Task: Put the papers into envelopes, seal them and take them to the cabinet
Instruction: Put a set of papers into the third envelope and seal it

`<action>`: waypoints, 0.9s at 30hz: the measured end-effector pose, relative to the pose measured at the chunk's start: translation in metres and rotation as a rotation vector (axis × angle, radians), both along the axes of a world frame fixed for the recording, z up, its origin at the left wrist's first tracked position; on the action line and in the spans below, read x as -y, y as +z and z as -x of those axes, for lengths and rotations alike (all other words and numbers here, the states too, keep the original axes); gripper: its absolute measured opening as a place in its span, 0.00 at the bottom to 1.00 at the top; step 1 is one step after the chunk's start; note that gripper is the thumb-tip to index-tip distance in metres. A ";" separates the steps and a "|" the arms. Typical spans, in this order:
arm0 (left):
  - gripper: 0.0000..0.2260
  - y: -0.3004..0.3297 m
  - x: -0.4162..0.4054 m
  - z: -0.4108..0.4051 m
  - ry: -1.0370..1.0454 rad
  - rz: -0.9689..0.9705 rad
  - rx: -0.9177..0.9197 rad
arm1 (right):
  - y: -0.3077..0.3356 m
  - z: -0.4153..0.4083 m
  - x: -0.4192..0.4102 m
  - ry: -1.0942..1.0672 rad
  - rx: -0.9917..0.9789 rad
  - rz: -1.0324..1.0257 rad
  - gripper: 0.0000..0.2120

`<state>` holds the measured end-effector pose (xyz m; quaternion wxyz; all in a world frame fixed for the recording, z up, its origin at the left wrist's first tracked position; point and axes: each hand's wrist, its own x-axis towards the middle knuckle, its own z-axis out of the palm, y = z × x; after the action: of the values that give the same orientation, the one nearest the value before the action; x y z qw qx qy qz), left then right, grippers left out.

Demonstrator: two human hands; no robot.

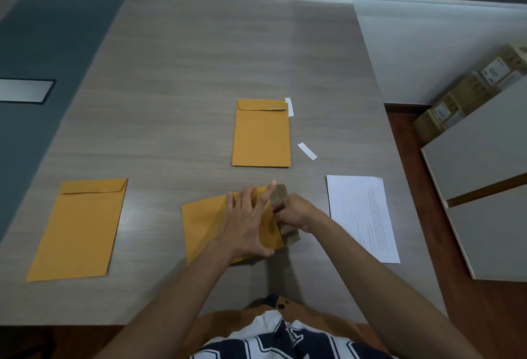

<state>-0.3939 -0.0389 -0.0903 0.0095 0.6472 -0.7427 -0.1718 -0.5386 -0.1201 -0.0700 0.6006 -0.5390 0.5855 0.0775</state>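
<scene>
A yellow envelope [205,224] lies sideways on the grey table [199,73] in front of me, its open flap [281,192] pointing right. My left hand [251,219] presses flat on the envelope with straight, spread fingers. My right hand [293,213] has its fingers curled at the flap and pinches something at the glue edge, mostly hidden. A stack of white papers [362,216] lies to the right. A second yellow envelope [79,227] lies at the left, and a third [261,133] lies farther back with its flap folded down.
Two white peel-off strips lie near the far envelope, one strip [307,151] loose on the table and another strip [289,106] at its top right corner. A grey cabinet [484,176] stands to the right, with cardboard boxes [470,93] behind it.
</scene>
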 end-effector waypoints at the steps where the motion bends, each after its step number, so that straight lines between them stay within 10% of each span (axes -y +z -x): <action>1: 0.67 -0.001 0.001 0.000 0.002 0.007 0.002 | 0.000 -0.001 0.000 -0.012 0.026 -0.025 0.08; 8: 0.65 -0.011 0.005 -0.009 0.049 -0.042 0.011 | 0.003 0.013 0.012 -0.219 0.118 0.048 0.09; 13: 0.63 -0.023 0.002 -0.009 0.044 -0.121 0.088 | -0.015 0.016 0.011 -0.213 -0.238 0.512 0.11; 27: 0.62 -0.024 -0.009 -0.013 0.164 -0.028 -0.160 | -0.041 0.001 0.000 -0.245 -0.170 0.446 0.16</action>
<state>-0.3807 -0.0301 -0.1139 0.0738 0.6900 -0.6817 -0.2319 -0.5396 -0.1204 -0.1107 0.4205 -0.5747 0.6973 -0.0816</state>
